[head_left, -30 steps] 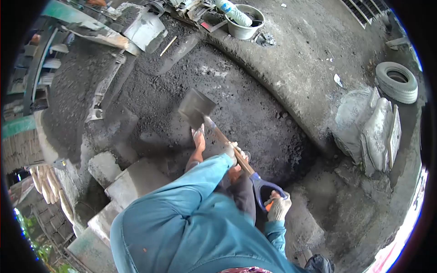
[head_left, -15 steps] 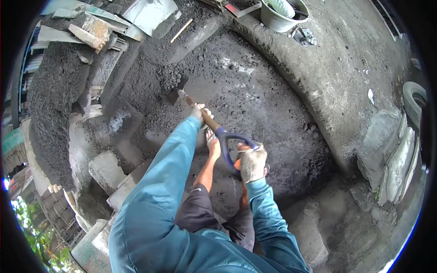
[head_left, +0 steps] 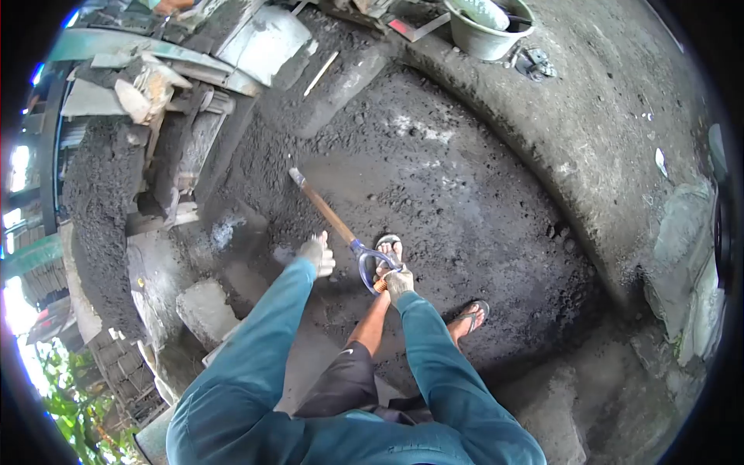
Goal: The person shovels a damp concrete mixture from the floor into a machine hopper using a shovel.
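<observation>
The shovel (head_left: 329, 213) lay out ahead of me, its wooden shaft slanting up and away to the left from the blue D-grip near my right foot, its blade at the far end seen almost edge-on where the dark sand mix (head_left: 434, 194) met the heap at the left.

Largest first: the dark sand mix covered most of the floor inside the curved concrete kerb (head_left: 573, 155). It looked damp and loose. In my judgement a slip was the main hazard, since I stood on it in open sandals (head_left: 390, 246) with bare toes.

Concrete blocks (head_left: 205, 306) sat just beside my left side, near enough to catch a heel if I stepped back without looking.

A grey bucket (head_left: 488, 31) stood beyond the kerb, well apart from the work; I judged it no concern.

The shovel's D-grip sat directly over my forward foot. Were the blade to jam in the mix and the shaft kick back, or the grip slip, the handle would have come down onto exposed toes.

My right hand (head_left: 398, 284), gloved, was closed around the D-grip. My left hand (head_left: 316, 254), also gloved, was off the shaft, just beside it, fingers partly curled and holding nothing that I could see. One-handed control of a long tool was the weak point: a loaded blade could have twisted out of that single grip.
</observation>
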Demonstrator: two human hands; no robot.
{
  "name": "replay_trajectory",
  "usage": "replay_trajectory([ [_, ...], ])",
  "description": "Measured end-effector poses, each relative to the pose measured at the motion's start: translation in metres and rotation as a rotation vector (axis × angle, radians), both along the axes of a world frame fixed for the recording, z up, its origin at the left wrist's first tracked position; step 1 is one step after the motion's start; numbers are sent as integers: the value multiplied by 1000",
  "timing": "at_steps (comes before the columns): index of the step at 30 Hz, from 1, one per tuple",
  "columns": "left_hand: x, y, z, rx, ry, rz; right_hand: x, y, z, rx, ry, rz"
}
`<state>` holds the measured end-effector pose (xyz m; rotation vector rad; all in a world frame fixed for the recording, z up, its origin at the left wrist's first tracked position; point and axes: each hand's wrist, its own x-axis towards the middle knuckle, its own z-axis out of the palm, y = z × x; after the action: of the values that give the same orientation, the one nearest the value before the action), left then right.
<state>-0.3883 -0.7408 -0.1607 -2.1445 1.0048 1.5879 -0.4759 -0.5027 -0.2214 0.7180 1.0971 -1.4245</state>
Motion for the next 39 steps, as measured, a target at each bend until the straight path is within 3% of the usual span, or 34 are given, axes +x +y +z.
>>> replay_trajectory([
  [3, 15, 29, -18, 57, 41, 46, -10, 26, 34, -61, 84, -80],
  [5, 58, 20, -89, 278, 316, 217, -20, 45, 87, -84, 114, -78],
  [7, 10, 46, -68, 228, 308, 402, 8, 79, 83, -74, 278, -80],
  [8, -5, 56, -72, 163, 324, 469, 2, 91, 118, -3, 270, 19],
  [10, -29, 75, -82, 39, 356, 609, 15, 121, 149, 5, 175, -203],
  [11, -34, 81, -83, 126, 415, 762, 17, 138, 166, 94, 123, -224],
  [13, -15, 101, -149, 256, 642, 606, 20, 164, 179, 355, 252, -245],
  [15, -17, 154, -152, 213, 698, 540, 11, 187, 201, 543, 322, -315],
  [17, -67, 194, -47, 204, 399, 596, 5, 225, 216, 550, 361, -422],
  [18, -63, 218, -48, 206, 433, 523, 10, 255, 212, 502, 496, -408],
  [20, -65, 264, -45, 331, 441, 619, 14, 321, 204, 591, 653, -341],
  [22, -71, 316, -16, 408, 474, 701, -5, 354, 275, 533, 523, -339],
  [25, -77, 397, 29, 407, 465, 744, -14, 433, 331, 565, 577, -305],
  [26, -81, 419, 64, 417, 436, 773, -13, 463, 349, 525, 581, -313],
  [28, -78, 468, 78, 592, 526, 740, -12, 529, 374, 472, 554, -292],
  [29, -77, 494, 91, 482, 539, 663, -15, 552, 388, 474, 539, -274],
  [31, -75, 522, 139, 446, 460, 611, -20, 573, 411, 514, 504, -237],
  [32, -69, 528, 150, 561, 439, 670, -25, 577, 419, 514, 503, -224],
  [34, -50, 540, 169, 685, 715, 713, -33, 577, 432, 493, 499, -194],
  [37, -52, 536, 208, 471, 972, 840, -45, 576, 453, 424, 525, -138],
  [38, -79, 521, 257, 268, 639, 726, -47, 571, 460, 393, 534, -122],
  [39, -87, 498, 311, 222, 696, 764, -53, 564, 469, 350, 556, -98],
])
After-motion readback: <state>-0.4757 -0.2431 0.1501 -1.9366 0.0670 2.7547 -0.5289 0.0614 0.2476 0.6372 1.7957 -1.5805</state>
